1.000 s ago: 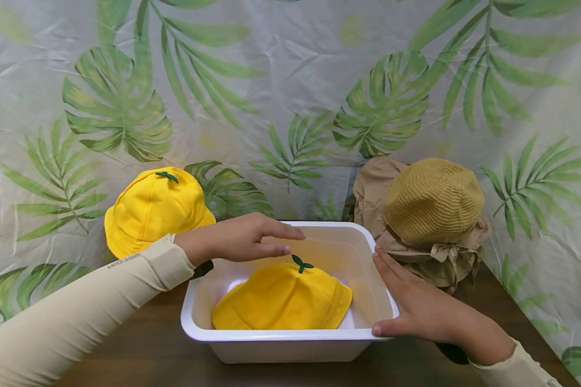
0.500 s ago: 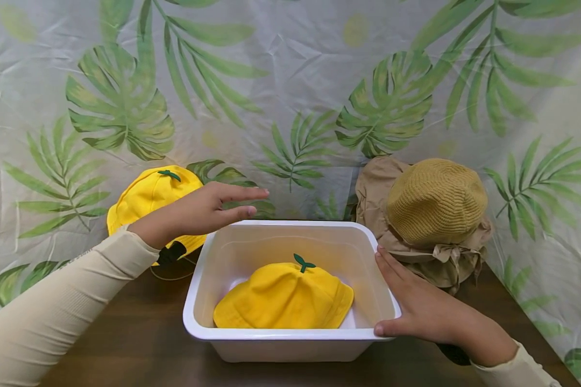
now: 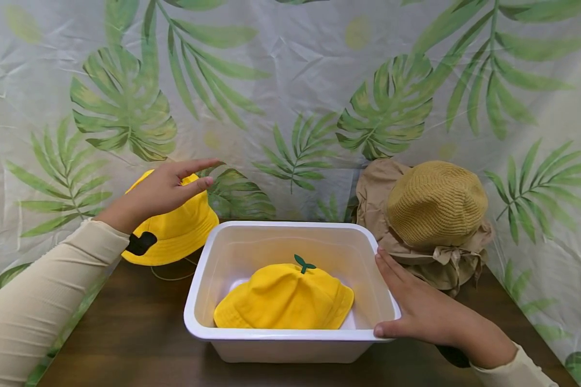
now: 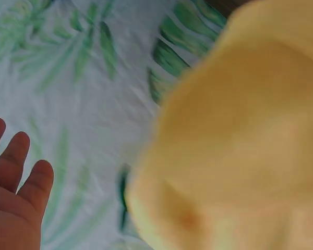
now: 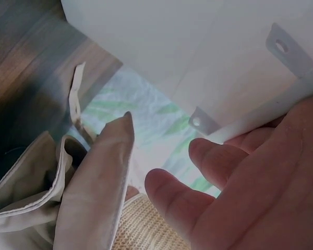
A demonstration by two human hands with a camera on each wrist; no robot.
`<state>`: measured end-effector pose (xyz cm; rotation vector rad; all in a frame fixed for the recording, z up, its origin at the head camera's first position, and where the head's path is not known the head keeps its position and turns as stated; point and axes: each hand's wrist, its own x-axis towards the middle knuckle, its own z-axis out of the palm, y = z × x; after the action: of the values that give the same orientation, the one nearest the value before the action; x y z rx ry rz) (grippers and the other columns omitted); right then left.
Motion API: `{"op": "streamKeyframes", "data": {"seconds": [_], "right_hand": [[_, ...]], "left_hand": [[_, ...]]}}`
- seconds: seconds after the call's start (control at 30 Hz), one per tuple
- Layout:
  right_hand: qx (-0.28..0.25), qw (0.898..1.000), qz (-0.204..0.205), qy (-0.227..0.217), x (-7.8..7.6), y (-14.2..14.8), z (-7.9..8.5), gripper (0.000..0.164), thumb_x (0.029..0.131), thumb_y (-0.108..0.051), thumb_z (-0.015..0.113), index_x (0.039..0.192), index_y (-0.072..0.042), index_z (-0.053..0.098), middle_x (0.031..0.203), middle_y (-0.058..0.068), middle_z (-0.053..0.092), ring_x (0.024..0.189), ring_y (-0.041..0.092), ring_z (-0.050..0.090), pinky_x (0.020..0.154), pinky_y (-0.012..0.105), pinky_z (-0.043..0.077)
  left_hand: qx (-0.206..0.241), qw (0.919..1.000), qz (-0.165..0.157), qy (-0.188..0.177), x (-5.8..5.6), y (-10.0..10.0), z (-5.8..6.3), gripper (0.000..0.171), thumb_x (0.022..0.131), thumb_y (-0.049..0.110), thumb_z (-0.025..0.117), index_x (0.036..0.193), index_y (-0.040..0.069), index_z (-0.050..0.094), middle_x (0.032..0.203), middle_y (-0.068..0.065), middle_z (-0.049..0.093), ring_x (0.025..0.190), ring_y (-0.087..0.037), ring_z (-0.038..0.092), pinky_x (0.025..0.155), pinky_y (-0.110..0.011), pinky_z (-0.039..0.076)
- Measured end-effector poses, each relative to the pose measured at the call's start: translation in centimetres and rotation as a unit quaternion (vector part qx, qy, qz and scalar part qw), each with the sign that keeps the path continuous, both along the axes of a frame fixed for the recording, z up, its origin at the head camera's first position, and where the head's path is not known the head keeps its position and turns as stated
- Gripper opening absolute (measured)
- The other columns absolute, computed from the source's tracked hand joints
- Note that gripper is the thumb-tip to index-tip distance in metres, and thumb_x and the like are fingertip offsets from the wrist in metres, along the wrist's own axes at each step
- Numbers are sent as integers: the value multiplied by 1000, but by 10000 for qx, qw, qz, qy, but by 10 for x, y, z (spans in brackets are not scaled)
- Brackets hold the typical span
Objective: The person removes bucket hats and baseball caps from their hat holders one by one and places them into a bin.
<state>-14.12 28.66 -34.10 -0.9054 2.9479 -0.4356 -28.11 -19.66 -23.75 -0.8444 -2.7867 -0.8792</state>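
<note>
In the head view a white plastic tub (image 3: 290, 334) stands on the table with a yellow cloth hat (image 3: 283, 301) inside, a green sprout on its crown. My right hand (image 3: 426, 309) rests against the tub's right side, thumb at the near corner of the rim and fingers along the edge. Behind and left of the tub is a second yellow hat (image 3: 189, 228). My left hand (image 3: 157, 191) overlaps this hat's crown, fingers extended and holding nothing. Its fingers (image 4: 36, 187) show beside the blurred yellow hat in the left wrist view.
A mustard knit hat (image 3: 436, 204) sits on tan brimmed hats (image 3: 375, 183) at the back right, close to my right hand. A leaf-print cloth (image 3: 300, 80) hangs behind the dark wood table (image 3: 140, 322). A thin cord trails from the left hat.
My left hand has moved left and up, from above the tub to over the left yellow hat. My right hand stays on the tub, and the hat in the tub has not moved.
</note>
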Motion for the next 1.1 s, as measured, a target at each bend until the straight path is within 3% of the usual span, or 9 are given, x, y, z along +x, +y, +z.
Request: {"op": "streamKeyframes", "data": {"seconds": [0.07, 0.2, 0.3, 0.37, 0.83, 1.1], "right_hand": [[-8, 10000, -10, -4, 0, 0, 0, 116, 82, -62, 70, 159, -1, 7, 164, 20, 5, 143, 43, 24, 103, 61, 37], [-10, 10000, -12, -17, 0, 0, 0, 117, 82, -62, 70, 159, -1, 7, 164, 20, 5, 144, 44, 23, 103, 61, 36], [-29, 10000, -15, -26, 0, 0, -1, 117, 82, -62, 70, 159, -1, 6, 164, 20, 4, 143, 44, 23, 103, 61, 36], [-60, 10000, -20, -42, 0, 0, -1, 117, 82, -61, 70, 159, -1, 6, 164, 20, 4, 143, 44, 23, 103, 62, 36], [-49, 10000, 11, 16, 0, 1, -2, 116, 82, -61, 70, 159, -1, 6, 164, 20, 4, 143, 44, 24, 103, 61, 38], [-60, 10000, 17, 34, 1, 2, -1, 116, 82, -61, 70, 159, -2, 7, 165, 18, 4, 143, 44, 25, 102, 61, 39]], "left_hand": [[-96, 9997, 184, 164, -5, -7, -3, 53, 102, 41, 54, 151, 24, 45, 153, -10, 43, 105, -41, 59, 89, -54, 47], [-260, 9977, 357, 520, -14, -21, -8, 53, 101, 37, 56, 150, 20, 47, 150, -12, 46, 92, -39, 59, 78, -49, 47], [-318, 9962, 316, 749, -20, -29, -11, 52, 101, 32, 58, 149, 13, 48, 149, -13, 47, 126, -38, 50, 95, -55, 43], [-371, 9951, 309, 864, -23, -33, -11, 51, 101, 29, 59, 148, 10, 49, 150, -14, 47, 132, -40, 46, 101, -58, 40], [-1014, 9889, 693, 831, -38, -43, -21, 59, 100, 29, 61, 147, -2, 44, 153, -22, 39, 139, -44, 34, 111, -60, 27], [-718, 9903, 953, 719, -41, -57, -32, 62, 100, 34, 59, 146, -4, 44, 149, -27, 41, 136, -47, 36, 110, -61, 27]]}}
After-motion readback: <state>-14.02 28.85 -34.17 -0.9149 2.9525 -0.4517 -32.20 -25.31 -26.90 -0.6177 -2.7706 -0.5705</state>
